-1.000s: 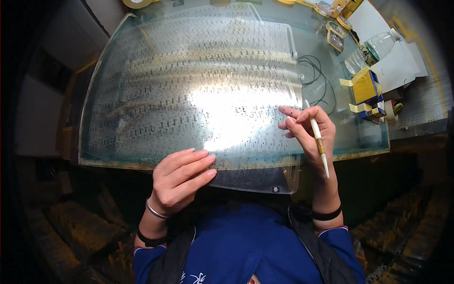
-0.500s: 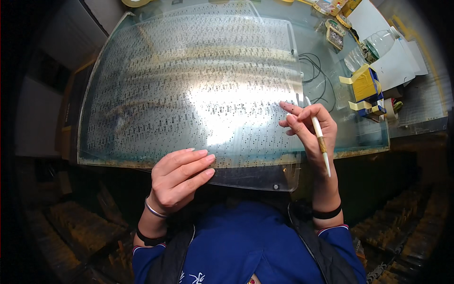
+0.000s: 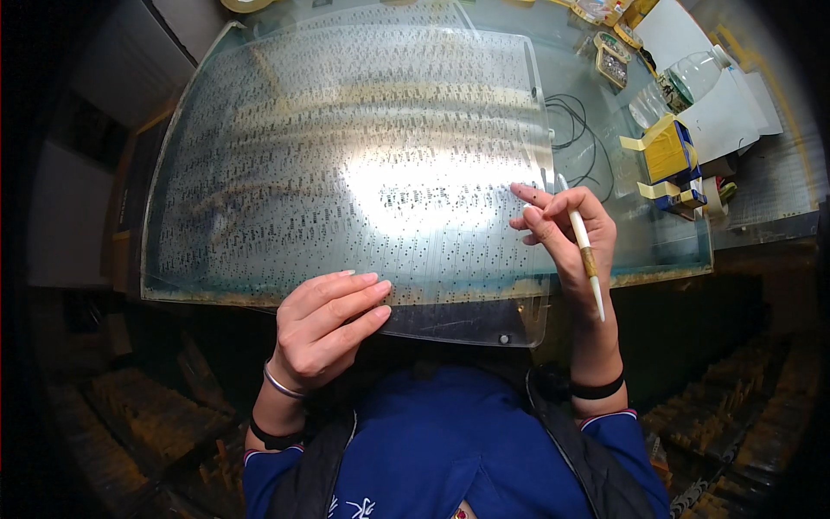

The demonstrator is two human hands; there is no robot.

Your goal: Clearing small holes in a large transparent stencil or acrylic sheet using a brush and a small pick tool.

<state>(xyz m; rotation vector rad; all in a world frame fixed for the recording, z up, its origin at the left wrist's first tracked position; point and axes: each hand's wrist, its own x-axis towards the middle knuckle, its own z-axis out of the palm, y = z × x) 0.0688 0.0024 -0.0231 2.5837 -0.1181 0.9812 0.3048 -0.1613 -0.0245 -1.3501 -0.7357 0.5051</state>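
Note:
A large transparent sheet covered with rows of small black marks lies over the glass tabletop, its near right corner jutting past the front edge. On the sheet's near edge rest the outstretched fingers of my left hand, with nothing gripped. My right hand, at the sheet's right edge, is closed around a white pen-shaped tool with a brown band; its pointed white end slants down toward my wrist. The index finger reaches onto the sheet. Bright glare washes out some marks near the middle.
Thin black cable loops lie right of the sheet. Farther right are a blue and yellow tape dispenser, a clear plastic bottle, white paper and a small container of little pieces. The glass tabletop's front edge is brownish.

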